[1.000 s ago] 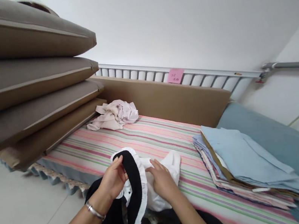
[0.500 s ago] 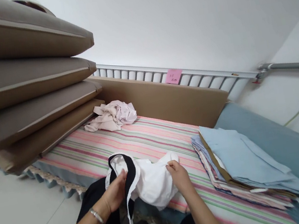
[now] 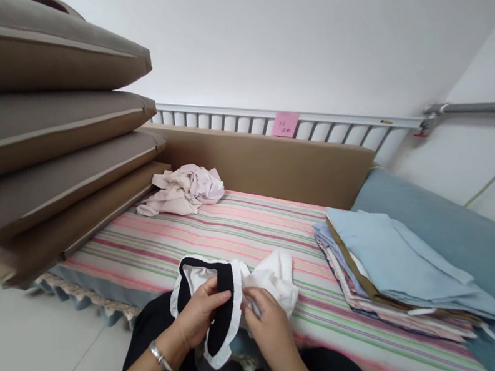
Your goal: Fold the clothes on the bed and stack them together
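Observation:
A white garment [image 3: 275, 276] with a black, white-edged collar [image 3: 224, 313] lies at the near edge of a bed with a striped sheet [image 3: 245, 230]. My left hand [image 3: 197, 313], with a silver bracelet on its wrist, grips the black collar with curled fingers. My right hand [image 3: 266, 325] is closed on the white cloth just right of the collar. The two hands are close together, nearly touching.
A crumpled pale pink garment [image 3: 186, 189] lies at the far left of the bed. A stack of folded clothes [image 3: 398, 268], light blue on top, sits at the right. Stacked grey-brown cushions [image 3: 39, 131] overhang the left. A brown board [image 3: 282, 164] and white rail back the bed.
My right hand has moved left from the garment's right edge to beside my left hand, bunching the white cloth. The collar has shifted in my left hand.

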`<state>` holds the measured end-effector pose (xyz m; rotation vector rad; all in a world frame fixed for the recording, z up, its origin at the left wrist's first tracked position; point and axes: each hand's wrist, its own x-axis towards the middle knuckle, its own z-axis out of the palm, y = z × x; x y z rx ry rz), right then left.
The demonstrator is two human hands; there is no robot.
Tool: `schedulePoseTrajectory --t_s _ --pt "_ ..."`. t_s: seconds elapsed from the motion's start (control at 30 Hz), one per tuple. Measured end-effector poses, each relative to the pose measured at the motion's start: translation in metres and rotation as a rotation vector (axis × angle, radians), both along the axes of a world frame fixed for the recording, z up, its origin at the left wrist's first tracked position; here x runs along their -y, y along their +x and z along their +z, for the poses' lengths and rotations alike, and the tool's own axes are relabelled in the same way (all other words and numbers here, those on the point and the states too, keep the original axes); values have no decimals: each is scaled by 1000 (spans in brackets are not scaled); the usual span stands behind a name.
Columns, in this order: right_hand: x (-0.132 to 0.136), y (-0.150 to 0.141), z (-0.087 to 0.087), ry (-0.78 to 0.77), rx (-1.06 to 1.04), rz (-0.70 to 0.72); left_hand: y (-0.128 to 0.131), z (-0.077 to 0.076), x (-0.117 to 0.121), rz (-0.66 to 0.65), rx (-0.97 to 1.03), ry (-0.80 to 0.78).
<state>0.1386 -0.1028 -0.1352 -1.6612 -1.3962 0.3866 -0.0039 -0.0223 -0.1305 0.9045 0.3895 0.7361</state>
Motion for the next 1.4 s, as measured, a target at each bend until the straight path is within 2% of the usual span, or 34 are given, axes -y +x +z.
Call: schedulePoseTrajectory --t_s 0.17,0.3,0.57,0.67,0.73,0.83,0.9,1.03,1.2,1.3,1.4 --pt "1 8 6 70 -60 -21 -5 4 2 72 -66 -46" --pt "2 11 11 49 -163 -3 -9 5 -1 55 -53 -69" --pt "2 13 5 15 -274 -14 -10 3 -2 29 25 -31" --pt "4 14 6 7 -264 -56 -8 4 -3 34 26 -9" --pt "6 13 9 59 -172 -105 -5 5 -3 48 9 18" --pt "7 8 11 196 78 -102 2 3 -2 92 -42 156" --pt "6 4 9 201 188 -47 8 0 1 137 -115 311" --pt "1 11 -8 69 138 5 14 -4 13 149 -307 576" --pt "3 31 -27 -2 103 53 7 4 27 133 -548 907" --pt "10 33 -26 40 63 -4 -7 4 16 210 -544 928" --pt "17 31 -21 70 16 -62 -29 -7 -18 369 -547 889"
